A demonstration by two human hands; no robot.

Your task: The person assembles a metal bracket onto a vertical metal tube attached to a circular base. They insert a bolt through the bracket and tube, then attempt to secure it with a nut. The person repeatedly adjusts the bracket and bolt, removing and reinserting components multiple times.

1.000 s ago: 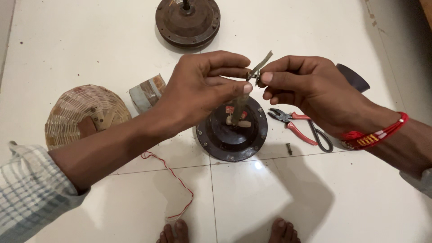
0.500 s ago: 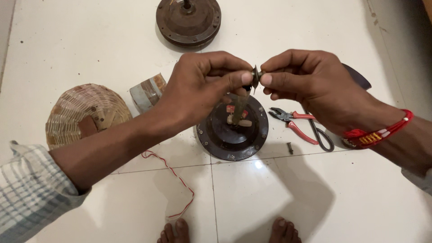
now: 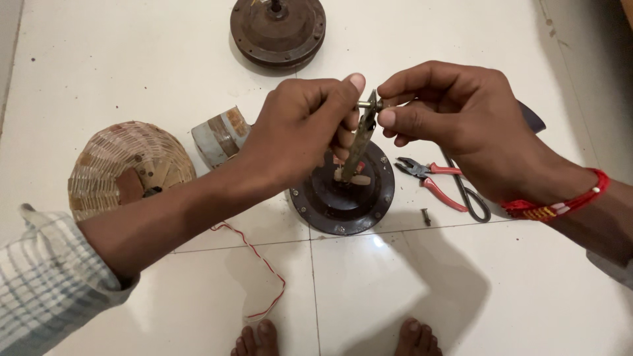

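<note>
White floor tiles [image 3: 132,59] lay under me, my bare toes at the lower edge. I held a slim brass-coloured metal strip [image 3: 359,142] in the air between both hands, its long axis hanging steeply down toward the dark round motor housing [image 3: 343,198] directly beneath. My left hand [image 3: 303,128] was pinched shut on its upper part, and my right hand [image 3: 448,115] was closed on a small bolt [image 3: 366,104] at the strip's top, thumb and forefinger together. Both hands sat equally near. Red-handled pliers [image 3: 438,184] lay just right of the housing, a loose screw [image 3: 426,215] near them, a copper-wound coil [image 3: 125,168] well left, a second rusty housing [image 3: 277,29] beyond.
</note>
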